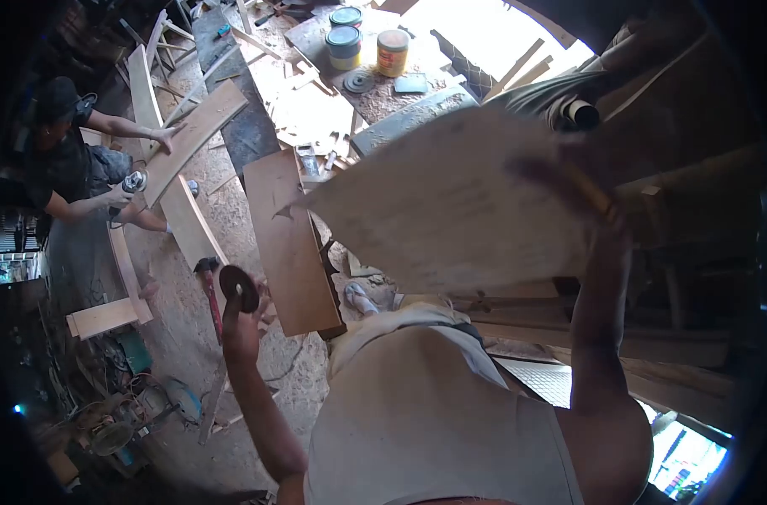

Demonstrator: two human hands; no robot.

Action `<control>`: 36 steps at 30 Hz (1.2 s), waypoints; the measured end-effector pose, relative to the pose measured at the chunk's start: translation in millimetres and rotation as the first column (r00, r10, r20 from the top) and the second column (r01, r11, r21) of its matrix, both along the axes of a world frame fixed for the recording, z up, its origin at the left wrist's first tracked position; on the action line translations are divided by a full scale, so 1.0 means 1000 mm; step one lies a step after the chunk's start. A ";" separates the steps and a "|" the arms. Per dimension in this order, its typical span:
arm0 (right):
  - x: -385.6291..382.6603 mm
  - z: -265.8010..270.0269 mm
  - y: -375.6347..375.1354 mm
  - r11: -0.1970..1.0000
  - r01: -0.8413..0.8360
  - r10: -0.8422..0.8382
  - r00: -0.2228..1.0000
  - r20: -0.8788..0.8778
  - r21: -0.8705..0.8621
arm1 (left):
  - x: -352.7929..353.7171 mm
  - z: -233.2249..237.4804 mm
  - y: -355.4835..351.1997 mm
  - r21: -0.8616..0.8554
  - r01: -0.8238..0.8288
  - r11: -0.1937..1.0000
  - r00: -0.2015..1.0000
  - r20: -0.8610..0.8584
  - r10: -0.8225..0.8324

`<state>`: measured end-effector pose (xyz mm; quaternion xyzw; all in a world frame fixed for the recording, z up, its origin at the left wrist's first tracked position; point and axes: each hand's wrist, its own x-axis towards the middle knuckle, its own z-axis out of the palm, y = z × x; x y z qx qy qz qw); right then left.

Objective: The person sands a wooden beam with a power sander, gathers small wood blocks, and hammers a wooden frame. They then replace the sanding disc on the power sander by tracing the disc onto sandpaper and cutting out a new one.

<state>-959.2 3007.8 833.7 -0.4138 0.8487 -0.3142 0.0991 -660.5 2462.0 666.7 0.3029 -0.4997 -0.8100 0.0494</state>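
Note:
My left hand [244, 324] is raised at the left, fingers closed on a dark round disc [239, 289] with a pale spot at its centre. Just left of that hand is a hammer [212, 295] with a red handle. My right hand [581, 181], blurred by motion, grips the right side of a large pale sheet [451, 202] marked with faint rows of print. A yellow-orange streak shows along this hand; what it is I cannot tell. The sheet spans the space in front of me and hides part of the bench.
A brown board [287, 244] stands left of the sheet. Paint cans [344, 49] and a yellow tin [392, 52] stand on the littered bench. At the left, a co-worker [72, 160] holds a power tool [133, 181] by a plank [194, 139]. Sawdust and offcuts cover the floor.

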 end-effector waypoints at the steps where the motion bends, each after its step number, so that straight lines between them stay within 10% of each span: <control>1: -0.025 0.010 0.006 0.988 0.125 -0.126 0.992 0.002 0.091 | 0.002 -0.042 -0.010 0.158 0.025 0.987 1.000 -0.007 -0.024; 2: -0.051 0.019 0.012 0.952 0.241 -0.245 0.969 -0.002 0.186 | 0.004 -0.083 -0.020 0.310 0.044 0.950 0.999 -0.005 -0.045; 3: -0.074 0.024 0.009 0.855 0.484 -0.516 0.758 0.400 0.187 | -0.019 -0.100 0.007 0.284 0.056 0.957 0.985 -0.170 -0.007; 5: -0.150 -0.005 0.022 0.927 0.340 -0.374 0.793 0.481 0.160 | -0.065 -0.117 0.064 0.422 0.255 0.870 0.932 -0.348 -0.104; 8: -0.222 -0.082 0.026 0.861 0.451 -0.485 0.868 0.108 0.237 | -0.115 -0.211 0.127 0.463 0.376 0.803 0.896 -0.404 -0.187; 9: -0.241 -0.121 0.031 0.801 0.562 -0.545 0.827 -0.138 0.205 | -0.130 -0.186 0.157 0.247 0.415 0.876 0.888 -0.318 -0.331; 10: -0.245 -0.150 0.027 0.750 0.648 -0.587 0.746 -0.313 0.137 | -0.148 -0.176 0.171 0.505 0.344 0.792 0.939 -0.174 -0.297; 11: -0.237 -0.173 0.017 0.707 0.705 -0.619 0.656 -0.433 0.057 | -0.154 -0.174 0.182 0.388 0.379 0.840 0.925 -0.164 -0.342; 13: -0.183 -0.186 -0.018 0.723 0.680 -0.603 0.707 -0.370 0.121 | -0.145 -0.168 0.195 0.179 0.407 0.896 0.911 -0.156 -0.383; 14: -0.162 -0.202 -0.028 0.758 0.618 -0.538 0.774 -0.334 0.209 | -0.141 -0.161 0.196 0.082 0.402 0.912 0.906 -0.177 -0.384; 16: -0.101 -0.228 -0.044 0.823 0.515 -0.497 0.857 0.135 -0.242 | -0.134 -0.150 0.195 0.038 0.350 0.936 0.934 -0.092 -0.345; 19: -0.024 -0.221 -0.060 0.856 0.510 -0.472 0.840 0.269 -0.090 | -0.128 -0.140 0.169 0.043 0.284 0.958 0.946 0.152 -0.287; 25: 0.074 -0.218 -0.112 0.888 0.455 -0.239 0.579 0.780 -0.066 | -0.152 -0.096 0.204 -0.124 0.641 0.757 0.767 0.064 -0.639; 28: 0.081 -0.229 -0.100 0.726 0.688 -0.551 0.588 0.593 -0.008 | -0.184 -0.129 0.196 -0.477 0.611 0.631 0.787 0.277 -0.552; 30: 0.082 -0.208 -0.085 0.622 0.779 -0.680 0.585 0.443 -0.073 | -0.204 -0.159 0.188 -0.961 0.070 0.266 0.971 0.005 -0.240; 33: 0.085 -0.175 -0.069 0.512 0.857 -0.777 0.492 0.393 -0.059 | -0.229 -0.171 0.180 -0.608 0.489 0.625 0.860 0.218 -0.461; 36: 0.086 -0.150 -0.076 0.518 0.854 -0.822 0.511 0.251 -0.042 | -0.232 -0.161 0.192 -0.703 0.457 0.545 0.863 0.201 -0.464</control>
